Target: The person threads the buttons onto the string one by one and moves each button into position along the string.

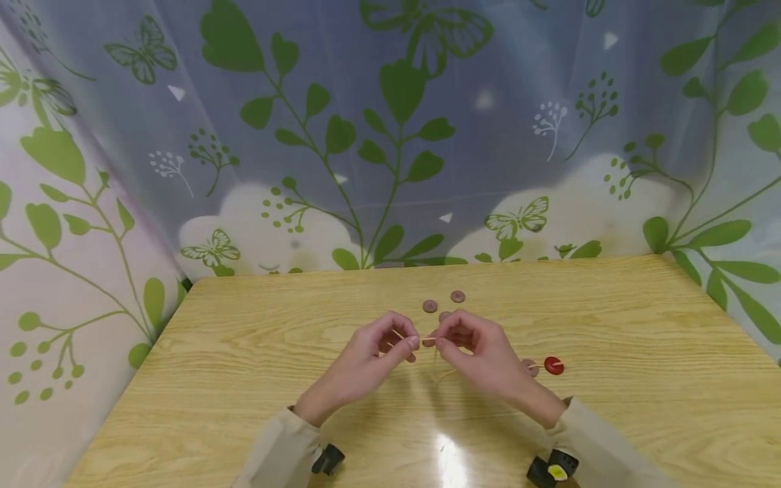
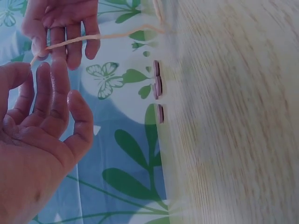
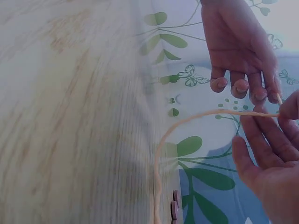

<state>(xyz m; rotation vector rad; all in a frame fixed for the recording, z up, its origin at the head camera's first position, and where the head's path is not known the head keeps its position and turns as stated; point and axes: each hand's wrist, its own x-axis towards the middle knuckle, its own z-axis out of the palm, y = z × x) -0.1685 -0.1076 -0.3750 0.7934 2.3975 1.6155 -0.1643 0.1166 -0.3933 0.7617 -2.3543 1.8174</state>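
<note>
Green leaves and butterflies pattern the blue and white fabric backdrop (image 1: 494, 102) behind a pale wood-grained table (image 1: 232, 379). Above the tabletop, the person's two hands face each other, slightly apart, with a thin yellow-orange cord (image 3: 215, 111) drawn between them. The left hand (image 1: 373, 354) pinches the cord between thumb and forefinger, a short end showing past its grip, its other fingers loosely bent. The right hand (image 1: 486, 350) also pinches the cord at its thumb tip, and from there a length curves down toward the wood. Near the right forearm lie a red button (image 1: 552, 368) and, just beside it, a mauve button (image 1: 528, 371), with cord showing at both; how that stretch meets the part in the hands is hidden. Farther back, two flat buttons (image 1: 430, 306) (image 1: 457, 296) lie near each other, and a third button (image 1: 444, 316) is partly covered by the right hand. Beige sleeves (image 1: 277, 447) cover the forearms, a small black device (image 1: 329, 459) beside each.
</note>
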